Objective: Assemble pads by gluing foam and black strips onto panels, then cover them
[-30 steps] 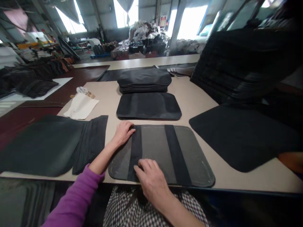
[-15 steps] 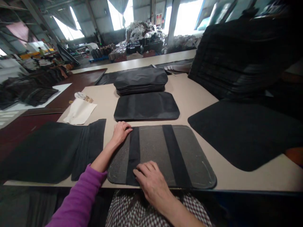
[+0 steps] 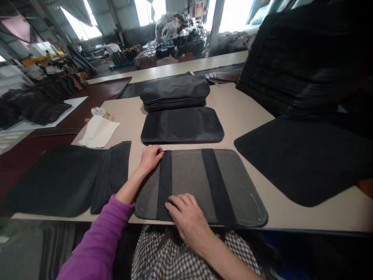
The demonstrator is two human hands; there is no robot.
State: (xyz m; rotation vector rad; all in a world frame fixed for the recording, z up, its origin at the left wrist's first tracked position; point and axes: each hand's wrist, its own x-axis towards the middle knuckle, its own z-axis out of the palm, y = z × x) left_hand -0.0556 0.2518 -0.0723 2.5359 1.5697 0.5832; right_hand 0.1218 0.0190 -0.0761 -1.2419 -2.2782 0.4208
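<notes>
Grey panel (image 3: 201,186): flat at near edge of beige worktop (image 3: 247,112), crossed by two black strips.
Left strip (image 3: 164,182): both hands on it.
Left hand (image 3: 150,156): fingers curled, pressing strip's far end; grip holds nothing.
Right hand (image 3: 186,217): fingers spread flat on near end.
Black fabric pieces (image 3: 70,179): just left of the panel.
Black panel (image 3: 182,125): beyond, with a stack (image 3: 175,92) behind.

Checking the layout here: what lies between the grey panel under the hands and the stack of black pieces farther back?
In the head view, one flat black panel lies between the grey panel and the stack.
</notes>
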